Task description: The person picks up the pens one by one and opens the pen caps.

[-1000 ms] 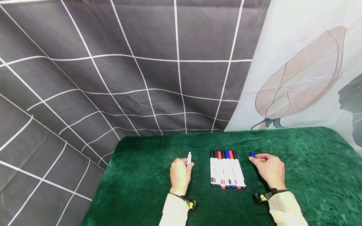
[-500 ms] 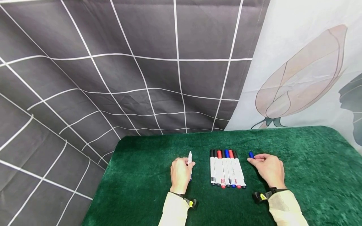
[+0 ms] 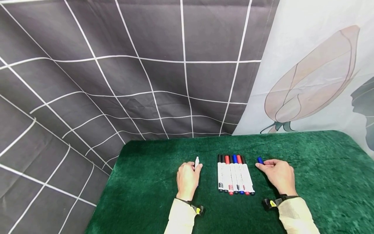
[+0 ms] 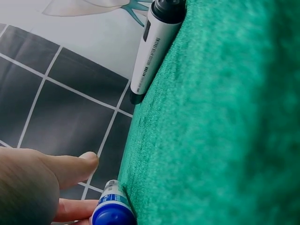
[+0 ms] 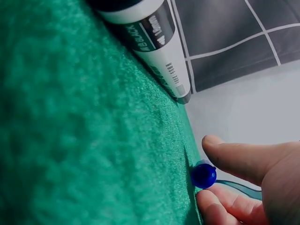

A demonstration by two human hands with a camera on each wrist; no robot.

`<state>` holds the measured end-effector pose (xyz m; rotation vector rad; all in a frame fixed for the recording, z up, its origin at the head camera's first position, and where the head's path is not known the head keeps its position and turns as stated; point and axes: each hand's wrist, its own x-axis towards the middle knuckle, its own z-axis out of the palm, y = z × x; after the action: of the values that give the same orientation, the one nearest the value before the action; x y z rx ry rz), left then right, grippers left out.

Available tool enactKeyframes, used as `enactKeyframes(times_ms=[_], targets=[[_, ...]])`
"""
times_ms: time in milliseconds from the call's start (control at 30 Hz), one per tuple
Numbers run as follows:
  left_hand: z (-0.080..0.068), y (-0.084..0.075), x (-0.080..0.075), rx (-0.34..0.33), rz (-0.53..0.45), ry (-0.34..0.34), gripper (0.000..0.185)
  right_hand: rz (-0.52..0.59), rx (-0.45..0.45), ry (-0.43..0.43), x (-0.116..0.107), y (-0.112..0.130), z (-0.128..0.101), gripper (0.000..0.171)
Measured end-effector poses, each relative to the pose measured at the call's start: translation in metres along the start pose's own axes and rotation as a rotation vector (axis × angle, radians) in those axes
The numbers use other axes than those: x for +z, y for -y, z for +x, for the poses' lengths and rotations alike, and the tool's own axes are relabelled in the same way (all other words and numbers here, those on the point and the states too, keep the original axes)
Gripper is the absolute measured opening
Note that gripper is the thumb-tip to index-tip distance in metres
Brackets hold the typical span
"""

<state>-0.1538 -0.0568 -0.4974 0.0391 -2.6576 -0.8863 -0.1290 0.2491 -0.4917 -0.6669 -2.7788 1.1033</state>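
Note:
In the head view, my left hand (image 3: 187, 180) is at a white uncapped marker (image 3: 197, 160). The left wrist view shows the marker's blue end (image 4: 114, 214) at the green cloth. My left fingers touch its side, and the straight thumb (image 4: 79, 168) stands apart above it. My right hand (image 3: 279, 175) holds a blue marker cap (image 3: 260, 160) between thumb and fingertips, low over the cloth. In the right wrist view the cap (image 5: 204, 175) has its round end toward the camera. Between my hands lies a row of several capped white markers (image 3: 233, 175).
The row's caps are black, red and blue, all at the far end. A green plush cloth (image 3: 146, 195) covers the table. Behind it hang a grey checked curtain (image 3: 160, 78) and a white flower-printed one (image 3: 321, 107). Each wrist wears a small camera (image 3: 270, 203).
Next to my left hand, the marker's blue rear end came into view half a second ago, and the thumb has shifted slightly right. My right hand and the cap moved a little left.

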Motion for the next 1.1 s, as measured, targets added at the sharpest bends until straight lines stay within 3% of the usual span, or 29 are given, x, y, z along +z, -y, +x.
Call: enactKeyframes(times_ms=[200, 367, 633, 833, 1100], targets=[[-0.001, -0.003, 0.000, -0.018, 0.024, -0.015, 0.028, 0.005, -0.003, -0.001, -0.001, 0.000, 0.000, 0.054], [-0.002, -0.008, 0.000, 0.030, 0.011, -0.066, 0.029, 0.011, 0.001, -0.030, -0.002, 0.002, 0.000, 0.055], [-0.009, -0.022, 0.004, 0.150, -0.082, -0.082, 0.026, 0.059, -0.071, -0.231, -0.001, 0.010, -0.007, 0.045], [-0.020, -0.036, 0.011, 0.154, -0.084, 0.041, 0.023, 0.114, -0.161, -0.370, 0.003, 0.020, -0.010, 0.031], [-0.028, -0.044, 0.014, 0.091, -0.052, 0.249, 0.034, 0.115, -0.223, -0.355, 0.009, 0.032, -0.017, 0.027]])
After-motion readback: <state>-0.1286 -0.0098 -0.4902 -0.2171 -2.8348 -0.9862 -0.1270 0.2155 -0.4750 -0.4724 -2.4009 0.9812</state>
